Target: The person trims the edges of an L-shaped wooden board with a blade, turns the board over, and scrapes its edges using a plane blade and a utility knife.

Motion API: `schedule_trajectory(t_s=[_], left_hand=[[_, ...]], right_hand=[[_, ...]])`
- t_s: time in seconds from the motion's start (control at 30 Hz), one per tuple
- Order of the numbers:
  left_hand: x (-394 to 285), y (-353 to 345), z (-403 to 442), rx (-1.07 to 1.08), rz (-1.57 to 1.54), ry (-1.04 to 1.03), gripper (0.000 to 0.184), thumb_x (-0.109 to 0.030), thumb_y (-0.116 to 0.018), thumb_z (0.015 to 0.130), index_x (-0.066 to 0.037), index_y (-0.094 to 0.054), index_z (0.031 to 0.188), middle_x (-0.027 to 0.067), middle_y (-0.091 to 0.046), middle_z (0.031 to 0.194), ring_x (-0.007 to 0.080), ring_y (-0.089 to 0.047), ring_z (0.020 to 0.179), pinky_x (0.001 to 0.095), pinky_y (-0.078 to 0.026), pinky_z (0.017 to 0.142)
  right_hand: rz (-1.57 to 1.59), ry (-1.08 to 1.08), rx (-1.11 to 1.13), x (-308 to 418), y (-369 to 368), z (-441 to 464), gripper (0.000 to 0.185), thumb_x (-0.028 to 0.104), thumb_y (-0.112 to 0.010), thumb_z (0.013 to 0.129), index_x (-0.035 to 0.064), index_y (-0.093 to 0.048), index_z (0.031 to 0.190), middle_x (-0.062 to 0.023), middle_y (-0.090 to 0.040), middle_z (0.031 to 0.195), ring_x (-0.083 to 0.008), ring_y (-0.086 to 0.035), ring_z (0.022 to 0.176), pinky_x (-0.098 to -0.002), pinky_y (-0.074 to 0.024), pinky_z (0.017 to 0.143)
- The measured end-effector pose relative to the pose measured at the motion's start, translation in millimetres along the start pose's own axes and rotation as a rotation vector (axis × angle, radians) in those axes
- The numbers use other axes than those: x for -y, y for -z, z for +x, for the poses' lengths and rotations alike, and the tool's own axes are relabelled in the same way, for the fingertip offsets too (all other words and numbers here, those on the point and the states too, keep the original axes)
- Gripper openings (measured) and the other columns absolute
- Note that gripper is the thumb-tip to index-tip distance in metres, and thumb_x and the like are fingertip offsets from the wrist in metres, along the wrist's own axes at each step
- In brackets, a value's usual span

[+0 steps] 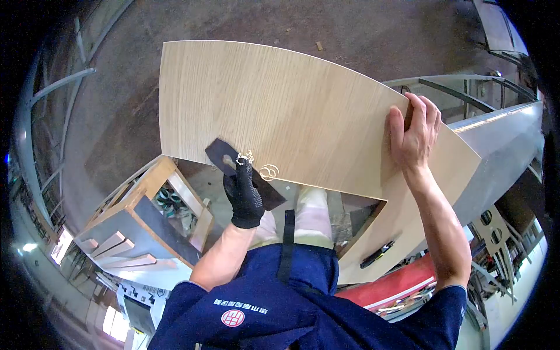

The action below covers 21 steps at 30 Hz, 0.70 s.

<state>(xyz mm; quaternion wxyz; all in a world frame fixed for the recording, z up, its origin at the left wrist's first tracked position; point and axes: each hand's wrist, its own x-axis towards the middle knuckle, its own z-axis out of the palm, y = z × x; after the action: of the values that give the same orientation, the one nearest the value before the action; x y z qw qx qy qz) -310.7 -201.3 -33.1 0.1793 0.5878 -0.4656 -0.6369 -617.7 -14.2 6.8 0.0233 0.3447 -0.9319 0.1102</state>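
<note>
A pale wood-grain board (274,105) with a curved far edge lies in front of me, its notched right part reaching back along my side. My left hand (243,197), in a black glove, is closed around a dark hand plane (269,192) at the board's near edge. Curled shavings (269,171) lie at that edge, and more cling near the plane's opening. Bare, my right hand (417,131) grips the board near its far right edge, thumb on the face and fingers bent at the rim. A black utility knife (378,255) rests on the board's right part.
At left stands a wood-framed box (140,204) with rolls and scraps inside and wood strips on its side. A grey panel (496,157) and metal framing are at right. Below the board's right part is a red curved piece (396,286). Concrete floor (350,29) stretches beyond the board.
</note>
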Motion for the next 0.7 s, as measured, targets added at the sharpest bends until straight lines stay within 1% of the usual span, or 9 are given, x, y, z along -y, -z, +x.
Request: schedule_trajectory(t_s=[0.1, 0.2, 0.23, 0.27, 0.33, 0.43, 0.53, 0.57, 0.7], left_hand=[[-4, -14, -1, -0.054, -0.035, -0.005, 0.020, -0.026, -0.061, 0.105, -0.006, -0.063, 0.107, -0.0017, -0.058, 0.094, 0.0087, -0.050, 0.083, 0.0281, -0.043, 0.073], [-20, -51, -6, -0.139, -0.101, -0.056, 0.027, -0.031, -0.062, 0.104, -0.005, -0.064, 0.114, 0.0026, -0.061, 0.107, 0.0132, -0.054, 0.097, 0.0344, -0.047, 0.086], [-27, -74, -12, -0.215, -0.189, 0.014, 0.033, -0.030, -0.063, 0.103, -0.003, -0.061, 0.121, 0.0048, -0.061, 0.112, 0.0148, -0.054, 0.101, 0.0334, -0.045, 0.091], [-13, -78, -12, -0.245, -0.106, -0.162, 0.032, -0.019, -0.064, 0.103, 0.002, -0.056, 0.126, 0.0122, -0.063, 0.120, 0.0177, -0.059, 0.108, 0.0337, -0.048, 0.096], [-16, -78, -15, -0.204, -0.196, -0.063, 0.035, -0.016, -0.064, 0.102, 0.003, -0.053, 0.130, 0.0128, -0.063, 0.122, 0.0178, -0.059, 0.110, 0.0340, -0.047, 0.097], [-16, -70, -20, -0.221, -0.251, -0.066, 0.036, -0.019, -0.064, 0.103, 0.003, -0.054, 0.129, 0.0125, -0.063, 0.124, 0.0169, -0.059, 0.110, 0.0338, -0.048, 0.096], [-12, -40, -21, -0.278, -0.063, 0.028, 0.049, -0.040, -0.069, 0.099, -0.001, -0.058, 0.127, 0.0110, -0.062, 0.118, 0.0203, -0.060, 0.105, 0.0373, -0.050, 0.093], [-11, -31, -22, -0.328, -0.210, 0.074, 0.053, -0.045, -0.070, 0.097, -0.002, -0.059, 0.125, 0.0114, -0.062, 0.115, 0.0218, -0.061, 0.102, 0.0392, -0.052, 0.088], [3, 8, -28, -0.406, -0.267, 0.089, 0.052, -0.044, -0.069, 0.097, -0.003, -0.059, 0.126, 0.0096, -0.062, 0.117, 0.0213, -0.060, 0.104, 0.0383, -0.051, 0.090]], right_hand=[[0.015, 0.009, 0.013, -2, 0, 0, 0.047, 0.039, -0.068, 0.095, 0.0069, -0.060, 0.128, -0.0153, -0.056, 0.121, -0.0338, -0.051, 0.115, -0.0465, -0.0408, 0.101], [0.024, -0.012, 0.013, 1, -1, 0, 0.047, 0.038, -0.069, 0.095, 0.0068, -0.060, 0.129, -0.0152, -0.056, 0.120, -0.0335, -0.051, 0.114, -0.0462, -0.0409, 0.101], [0.030, -0.022, 0.020, 2, -1, -3, 0.047, 0.039, -0.068, 0.095, 0.0067, -0.060, 0.128, -0.0153, -0.056, 0.120, -0.0336, -0.051, 0.114, -0.0462, -0.0409, 0.101], [0.032, -0.026, 0.017, 2, -1, -2, 0.047, 0.040, -0.068, 0.095, 0.0065, -0.060, 0.128, -0.0153, -0.056, 0.119, -0.0336, -0.051, 0.114, -0.0462, -0.0408, 0.101], [0.024, -0.022, 0.015, 1, 0, -1, 0.048, 0.041, -0.067, 0.095, 0.0061, -0.060, 0.127, -0.0156, -0.056, 0.119, -0.0337, -0.051, 0.115, -0.0464, -0.0406, 0.102], [0.045, -0.051, 0.028, 9, 2, 2, 0.049, 0.043, -0.064, 0.095, 0.0047, -0.060, 0.125, -0.0168, -0.056, 0.121, -0.0342, -0.050, 0.118, -0.0474, -0.0397, 0.104], [0.032, 0.030, 0.039, 34, -2, 5, 0.050, 0.043, -0.065, 0.095, 0.0044, -0.059, 0.126, -0.0170, -0.056, 0.122, -0.0342, -0.049, 0.121, -0.0472, -0.0393, 0.106], [0.060, 0.051, 0.060, 46, -1, 6, 0.050, 0.043, -0.065, 0.095, 0.0043, -0.059, 0.125, -0.0173, -0.056, 0.123, -0.0344, -0.050, 0.122, -0.0471, -0.0392, 0.106], [0.255, 0.194, 0.050, 64, 0, 9, 0.046, 0.032, -0.071, 0.092, 0.0064, -0.060, 0.128, -0.0169, -0.057, 0.127, -0.0356, -0.052, 0.122, -0.0471, -0.0427, 0.106]])
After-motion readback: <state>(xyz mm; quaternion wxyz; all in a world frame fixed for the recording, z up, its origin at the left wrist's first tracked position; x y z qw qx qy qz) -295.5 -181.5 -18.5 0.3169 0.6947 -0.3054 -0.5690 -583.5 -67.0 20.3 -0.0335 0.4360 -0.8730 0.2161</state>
